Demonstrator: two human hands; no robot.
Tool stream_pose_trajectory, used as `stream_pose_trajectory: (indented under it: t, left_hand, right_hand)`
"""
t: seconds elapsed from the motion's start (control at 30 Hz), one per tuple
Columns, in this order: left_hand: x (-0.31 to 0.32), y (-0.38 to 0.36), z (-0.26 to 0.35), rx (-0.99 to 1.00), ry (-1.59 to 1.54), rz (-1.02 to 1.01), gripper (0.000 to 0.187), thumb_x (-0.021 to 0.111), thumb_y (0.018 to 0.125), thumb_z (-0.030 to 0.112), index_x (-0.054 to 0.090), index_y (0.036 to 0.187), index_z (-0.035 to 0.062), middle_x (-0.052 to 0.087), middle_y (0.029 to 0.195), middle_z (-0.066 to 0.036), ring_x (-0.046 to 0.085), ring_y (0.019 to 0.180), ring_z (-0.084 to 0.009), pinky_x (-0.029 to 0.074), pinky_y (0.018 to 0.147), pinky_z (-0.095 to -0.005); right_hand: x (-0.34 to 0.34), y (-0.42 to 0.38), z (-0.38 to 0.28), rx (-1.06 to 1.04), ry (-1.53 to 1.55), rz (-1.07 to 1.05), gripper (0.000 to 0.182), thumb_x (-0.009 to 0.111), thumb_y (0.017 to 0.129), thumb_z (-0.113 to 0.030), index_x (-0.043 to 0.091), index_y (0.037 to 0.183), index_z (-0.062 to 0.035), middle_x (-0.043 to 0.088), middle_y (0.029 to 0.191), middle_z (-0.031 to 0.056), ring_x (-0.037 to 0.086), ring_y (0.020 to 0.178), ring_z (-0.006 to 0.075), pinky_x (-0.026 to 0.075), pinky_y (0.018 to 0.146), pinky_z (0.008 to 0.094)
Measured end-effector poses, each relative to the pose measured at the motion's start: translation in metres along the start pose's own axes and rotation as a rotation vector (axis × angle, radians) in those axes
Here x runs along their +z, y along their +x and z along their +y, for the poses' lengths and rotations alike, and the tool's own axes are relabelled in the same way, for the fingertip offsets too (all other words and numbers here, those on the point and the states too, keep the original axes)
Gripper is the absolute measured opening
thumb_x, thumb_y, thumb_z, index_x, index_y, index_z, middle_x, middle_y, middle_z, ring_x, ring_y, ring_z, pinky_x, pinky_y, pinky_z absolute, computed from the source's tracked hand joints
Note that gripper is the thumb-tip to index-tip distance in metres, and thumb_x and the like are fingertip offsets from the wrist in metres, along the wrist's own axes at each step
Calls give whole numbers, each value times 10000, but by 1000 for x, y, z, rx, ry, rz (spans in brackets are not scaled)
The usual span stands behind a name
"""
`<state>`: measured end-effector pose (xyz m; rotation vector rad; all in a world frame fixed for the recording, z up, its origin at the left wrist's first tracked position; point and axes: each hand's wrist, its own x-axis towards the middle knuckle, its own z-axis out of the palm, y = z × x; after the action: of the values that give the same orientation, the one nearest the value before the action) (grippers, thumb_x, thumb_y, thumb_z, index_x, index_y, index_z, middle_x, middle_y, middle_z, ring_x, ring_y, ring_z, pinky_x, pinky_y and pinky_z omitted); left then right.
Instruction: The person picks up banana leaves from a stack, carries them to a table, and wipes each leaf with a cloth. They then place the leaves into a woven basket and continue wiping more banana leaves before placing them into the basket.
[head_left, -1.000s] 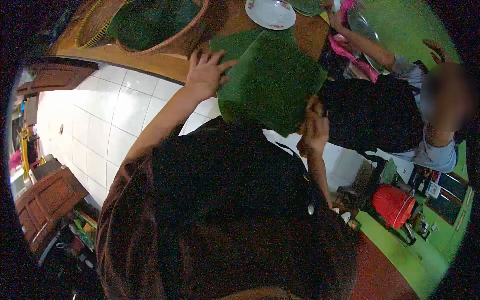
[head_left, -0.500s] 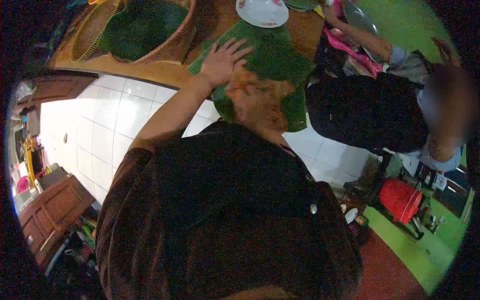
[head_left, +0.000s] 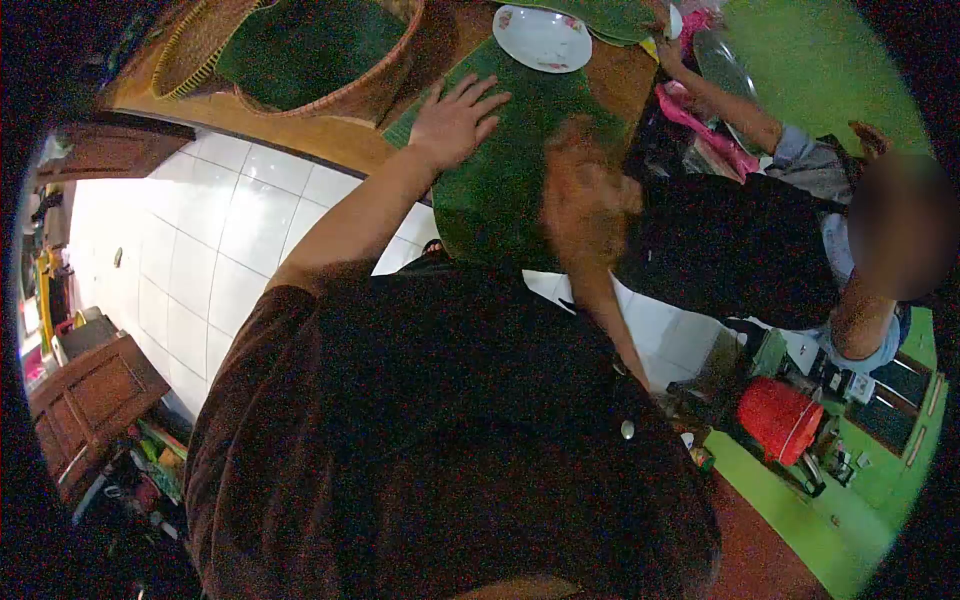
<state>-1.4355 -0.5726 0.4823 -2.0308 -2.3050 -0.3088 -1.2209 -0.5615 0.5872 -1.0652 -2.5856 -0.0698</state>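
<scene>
The fingers (head_left: 480,105) of the left hand (head_left: 448,132) are spread apart, palm down on the green leaf (head_left: 490,200), holding nothing between them. The right hand (head_left: 588,200) is over the right part of the same leaf, but it is blurred; I cannot tell whether its fingers are open, closed or pinching something.

The leaf lies on the near side of the bench (head_left: 335,125), between the 2 hands, and its near part hangs past the edge toward the dark shirt (head_left: 450,400). I judge the step in hand to be steadying the leaf with the left hand while the right works its surface. The next move seems to call for light, even pressure from the left palm, with the right hand kept flat so the leaf does not tear.

Beyond the leaf sits 1 white plate (head_left: 543,40) with floral marks, overlapping its far edge, and past that are more leaves (head_left: 615,18). To the left stands a woven basket (head_left: 405,65) with green leaf inside, beside another basket (head_left: 185,65).

On the right, a co-worker's hand (head_left: 672,55) reaches over the far corner, near pink material (head_left: 705,130).
</scene>
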Motion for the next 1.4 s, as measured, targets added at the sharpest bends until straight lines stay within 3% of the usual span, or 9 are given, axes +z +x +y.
stream_pose_trajectory:
  t: [0.23, 0.43, 0.5, 0.8, 0.93, 1.0, 1.2, 1.27, 1.4]
  left_hand:
    - [5, -3, -2, 26, -9, 24, 448, 374, 951, 406, 381, 1378, 273, 312, 1469, 6, 253, 1368, -220, 185, 1107, -509]
    - [1, 1, -3, 31, -2, 43, 457, 379, 948, 416, 377, 1382, 270, 316, 1466, -4, 262, 1363, -220, 188, 1106, -504]
    - [-1, 0, -4, 24, 7, 38, 462, 381, 947, 419, 374, 1384, 268, 318, 1464, -6, 264, 1361, -220, 187, 1106, -505]
    - [-4, -2, -1, 13, -33, 0, 473, 373, 947, 432, 359, 1396, 281, 322, 1461, -4, 250, 1366, -214, 180, 1109, -509]
    - [-7, 2, -2, -18, -65, -63, 474, 337, 958, 440, 351, 1402, 274, 313, 1467, -4, 240, 1371, -214, 173, 1111, -509]
    - [-3, -1, -3, -19, -76, -44, 472, 328, 961, 441, 350, 1403, 276, 310, 1469, -4, 237, 1373, -213, 171, 1112, -508]
    - [-6, 1, -4, 3, -28, -62, 473, 324, 963, 436, 341, 1408, 277, 286, 1485, -1, 231, 1377, -218, 168, 1113, -504]
    - [-3, 1, -4, -1, -33, -60, 474, 321, 963, 436, 339, 1409, 274, 278, 1489, 0, 235, 1375, -221, 163, 1114, -501]
    - [5, 2, -6, 33, 41, 15, 476, 321, 961, 438, 337, 1408, 276, 278, 1489, 0, 238, 1374, -219, 153, 1115, -500]
  right_hand:
    - [49, -19, 17, -30, -117, -285, 283, 507, 835, -127, 581, 1104, -83, 573, 926, 188, 602, 814, 334, 476, 642, 464]
    - [85, -19, 105, -67, 324, 266, 377, 507, 859, -145, 531, 1229, -82, 546, 1108, 216, 550, 972, 386, 438, 834, 452]
    - [31, -2, 67, 245, 65, 112, 354, 473, 869, -157, 500, 1216, -94, 534, 1152, 182, 557, 981, 384, 446, 859, 488]
    - [55, -18, 38, 27, 37, -154, 334, 508, 800, -74, 586, 1125, -72, 556, 1109, 181, 551, 971, 391, 445, 801, 504]
    - [25, -13, 39, -52, -88, 82, 327, 499, 795, -44, 589, 1109, -62, 562, 1025, 178, 556, 926, 380, 447, 778, 494]
    - [35, -9, 64, 455, 56, -250, 347, 480, 801, -26, 572, 1133, -69, 557, 1022, 189, 557, 936, 371, 455, 787, 451]
    - [141, 18, 68, 122, -321, -159, 361, 426, 851, -63, 554, 1181, -132, 552, 1118, 175, 550, 1043, 342, 447, 855, 436]
    - [81, 26, 29, -200, -443, 78, 306, 418, 902, -155, 562, 1159, -71, 620, 959, 162, 604, 793, 333, 483, 734, 438]
    - [81, 17, 67, 126, -100, -165, 335, 384, 918, -162, 536, 1200, -65, 586, 1122, 172, 587, 928, 350, 484, 779, 465]
